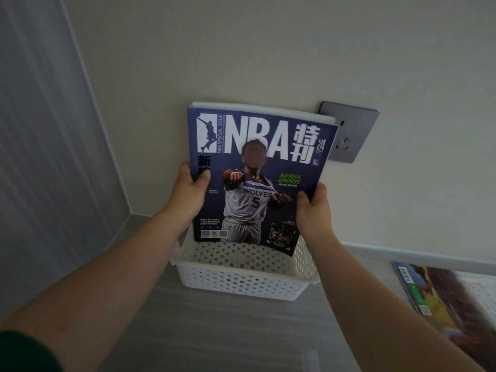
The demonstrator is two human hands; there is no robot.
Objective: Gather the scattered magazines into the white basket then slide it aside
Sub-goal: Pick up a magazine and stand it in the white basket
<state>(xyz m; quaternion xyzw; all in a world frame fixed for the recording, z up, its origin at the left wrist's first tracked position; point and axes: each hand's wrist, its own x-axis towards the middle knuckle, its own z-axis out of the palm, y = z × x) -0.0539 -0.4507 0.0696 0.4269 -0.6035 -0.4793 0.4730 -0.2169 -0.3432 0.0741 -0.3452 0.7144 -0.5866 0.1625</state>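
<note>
I see the white basket (241,268) on the floor (214,331), against the wall. A stack of magazines (257,157) stands upright in it, lower edge inside the rim, though I cannot tell whether it touches the bottom. My left hand (188,194) grips the stack's left edge and my right hand (312,210) its right edge, thumbs on the cover. Right of the basket, well apart, another magazine (442,299) lies flat. Bare floor stretches left of the basket.
</note>
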